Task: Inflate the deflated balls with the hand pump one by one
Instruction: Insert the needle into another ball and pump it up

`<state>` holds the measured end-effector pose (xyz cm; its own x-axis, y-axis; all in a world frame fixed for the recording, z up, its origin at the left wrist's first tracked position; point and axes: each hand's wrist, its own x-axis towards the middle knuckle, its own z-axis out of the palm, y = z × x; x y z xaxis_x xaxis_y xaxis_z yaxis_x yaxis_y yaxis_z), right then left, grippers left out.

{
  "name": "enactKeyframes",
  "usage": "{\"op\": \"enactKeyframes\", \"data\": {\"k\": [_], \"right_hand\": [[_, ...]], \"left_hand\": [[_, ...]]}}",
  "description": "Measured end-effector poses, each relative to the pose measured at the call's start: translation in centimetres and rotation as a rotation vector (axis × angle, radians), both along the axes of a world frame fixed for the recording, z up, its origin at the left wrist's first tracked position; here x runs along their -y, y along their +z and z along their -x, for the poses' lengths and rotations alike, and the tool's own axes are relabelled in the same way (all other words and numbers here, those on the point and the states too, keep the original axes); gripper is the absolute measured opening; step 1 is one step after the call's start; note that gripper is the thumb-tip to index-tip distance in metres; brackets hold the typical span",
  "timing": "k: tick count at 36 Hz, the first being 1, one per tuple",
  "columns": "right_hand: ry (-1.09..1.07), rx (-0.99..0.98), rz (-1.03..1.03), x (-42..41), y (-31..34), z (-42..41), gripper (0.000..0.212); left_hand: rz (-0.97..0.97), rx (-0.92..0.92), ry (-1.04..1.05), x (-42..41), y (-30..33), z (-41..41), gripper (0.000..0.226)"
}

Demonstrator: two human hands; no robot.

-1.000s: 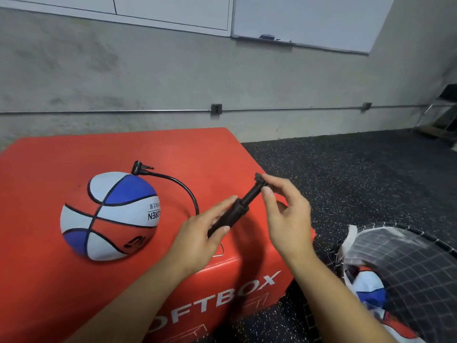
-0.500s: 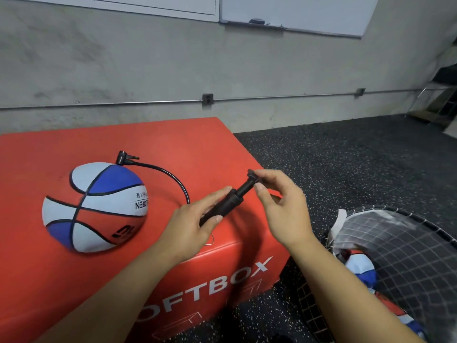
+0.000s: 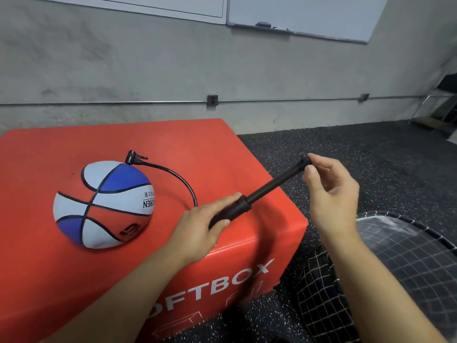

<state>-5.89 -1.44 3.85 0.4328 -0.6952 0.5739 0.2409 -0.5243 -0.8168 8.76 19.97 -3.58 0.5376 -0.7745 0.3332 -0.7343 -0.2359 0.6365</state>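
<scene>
A red, white and blue ball [image 3: 103, 204] rests on the red soft box [image 3: 202, 149], flattened where it meets the top. A black hose [image 3: 173, 174] arcs from the valve head [image 3: 132, 157] at the ball's top to the black hand pump [image 3: 232, 211]. My left hand [image 3: 200, 229] grips the pump barrel. My right hand [image 3: 329, 194] pinches the handle at the end of the piston rod [image 3: 277, 183], which is drawn far out up and to the right.
A black mesh ball bag [image 3: 395, 256] lies on the speckled dark floor [image 3: 346, 149] to the right of the box. A grey wall with a pipe [image 3: 148, 102] runs behind. A metal frame [image 3: 440, 112] stands at far right.
My right hand has pulled the pump handle out up and to the right, so the piston rod is much longer now. My left hand kept hold of the barrel.
</scene>
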Motion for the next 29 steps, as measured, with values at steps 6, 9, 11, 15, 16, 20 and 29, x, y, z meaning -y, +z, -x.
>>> {"op": "enactKeyframes", "data": {"k": [6, 9, 11, 15, 16, 20, 29], "right_hand": [[0.073, -0.061, 0.050, -2.0, -1.5, -1.9, 0.025], [0.119, -0.099, 0.088, -2.8, -1.8, -2.6, 0.025], [0.154, -0.129, 0.099, -3.4, -2.2, -2.9, 0.023], [0.204, -0.217, 0.079, -4.0, -3.1, -3.3, 0.022], [0.212, -0.236, 0.083, -4.1, -3.3, -3.3, 0.022], [0.210, -0.273, 0.090, -4.3, -4.1, -3.1, 0.023], [0.223, -0.259, 0.086, -2.1, -3.2, -0.8, 0.025]], "left_hand": [[0.024, -0.018, 0.034, 0.0, -0.3, 0.1, 0.072], [0.040, -0.083, 0.023, -0.1, -0.4, -0.2, 0.073], [0.051, -0.104, 0.019, -0.1, -0.4, -0.2, 0.073], [0.063, -0.101, 0.027, 0.1, -0.5, -0.3, 0.072], [0.061, -0.097, 0.024, 0.1, -0.5, -0.3, 0.071], [0.035, -0.095, -0.008, 0.2, -0.4, -0.3, 0.069], [-0.013, -0.008, -0.009, 0.3, -0.1, 0.1, 0.071]]}}
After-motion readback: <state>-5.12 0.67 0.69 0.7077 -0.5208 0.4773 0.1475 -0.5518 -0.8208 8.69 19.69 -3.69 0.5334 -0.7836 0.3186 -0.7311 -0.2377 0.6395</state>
